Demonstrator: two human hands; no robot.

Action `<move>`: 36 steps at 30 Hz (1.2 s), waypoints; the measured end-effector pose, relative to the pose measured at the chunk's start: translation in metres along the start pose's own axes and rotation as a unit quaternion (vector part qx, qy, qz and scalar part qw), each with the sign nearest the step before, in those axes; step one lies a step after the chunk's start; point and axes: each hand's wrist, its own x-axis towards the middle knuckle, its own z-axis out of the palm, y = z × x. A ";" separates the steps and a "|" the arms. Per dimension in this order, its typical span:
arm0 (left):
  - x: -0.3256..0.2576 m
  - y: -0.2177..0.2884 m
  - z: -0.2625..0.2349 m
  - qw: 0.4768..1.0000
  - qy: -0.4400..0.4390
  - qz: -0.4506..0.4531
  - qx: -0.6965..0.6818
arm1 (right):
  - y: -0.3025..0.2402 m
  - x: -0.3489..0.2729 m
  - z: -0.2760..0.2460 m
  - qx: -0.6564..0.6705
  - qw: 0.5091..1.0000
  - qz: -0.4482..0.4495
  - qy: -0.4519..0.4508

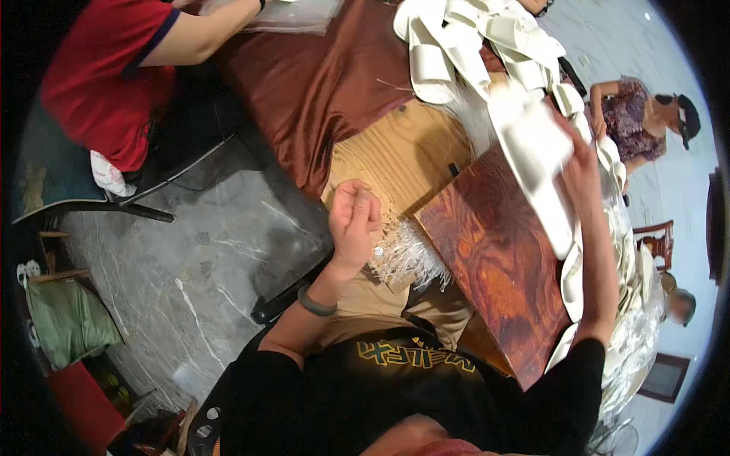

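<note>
My left hand point(354, 220) is closed with its fingertips pressed together, over the edge of a bare wooden board. Whatever it may hold is too small to make out. Just below it lies a tangle of thin white plastic strands point(414, 254). On the right, my right hand point(582, 171) reaches out with fingers at the edge of a white slipper point(532, 137), which is smeared by motion. More white slippers point(433, 64) are heaped at the far side and down the right of the dark wood-grain panel point(494, 243).
A brown satin cloth point(304, 83) covers part of the wooden board point(403, 152). At the upper left a person in a red shirt point(114, 76) works over clear plastic bags point(296, 15). Another person point(642, 125) is at the right. A green bag point(72, 323) stands lower left.
</note>
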 end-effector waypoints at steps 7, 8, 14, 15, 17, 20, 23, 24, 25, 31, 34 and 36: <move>0.021 0.010 0.008 0.998 0.050 0.003 -0.049 | 0.037 0.213 0.043 -0.200 0.964 -0.173 -0.027; 0.021 0.017 -0.001 0.997 0.060 0.006 -0.041 | 0.010 0.215 0.066 -0.222 0.969 -0.105 -0.023; 0.039 0.037 -0.019 0.969 -0.079 -0.018 0.235 | 0.008 0.145 0.067 -0.505 0.771 -0.011 -0.388; 0.047 0.039 -0.001 0.952 -0.118 -0.028 0.279 | 0.032 0.141 0.053 -0.502 0.770 0.073 -0.388; 0.071 0.036 0.026 0.892 -0.207 -0.040 0.400 | 0.078 0.128 0.053 -0.494 0.763 0.156 -0.386; 0.101 0.008 0.050 0.753 -0.312 -0.042 0.577 | 0.106 0.112 0.071 -0.461 0.821 0.210 -0.263; 0.133 -0.012 0.049 0.676 -0.317 -0.024 0.665 | 0.112 0.110 0.087 -0.469 0.837 0.180 -0.217; 0.139 -0.011 0.052 0.660 -0.298 -0.016 0.689 | 0.108 0.112 0.086 -0.467 0.838 0.182 -0.216; 0.142 -0.011 0.053 0.658 -0.300 -0.017 0.690 | 0.104 0.113 0.086 -0.439 0.833 0.204 -0.268; 0.142 -0.033 0.052 0.676 -0.289 0.008 0.677 | 0.101 0.108 0.098 -0.382 0.875 0.148 -0.257; 0.136 -0.038 0.059 0.680 -0.315 -0.019 0.662 | 0.100 0.104 0.108 -0.367 0.895 0.136 -0.215; 0.138 -0.043 0.057 0.714 -0.323 -0.065 0.618 | 0.088 0.104 0.118 -0.363 0.893 0.155 -0.217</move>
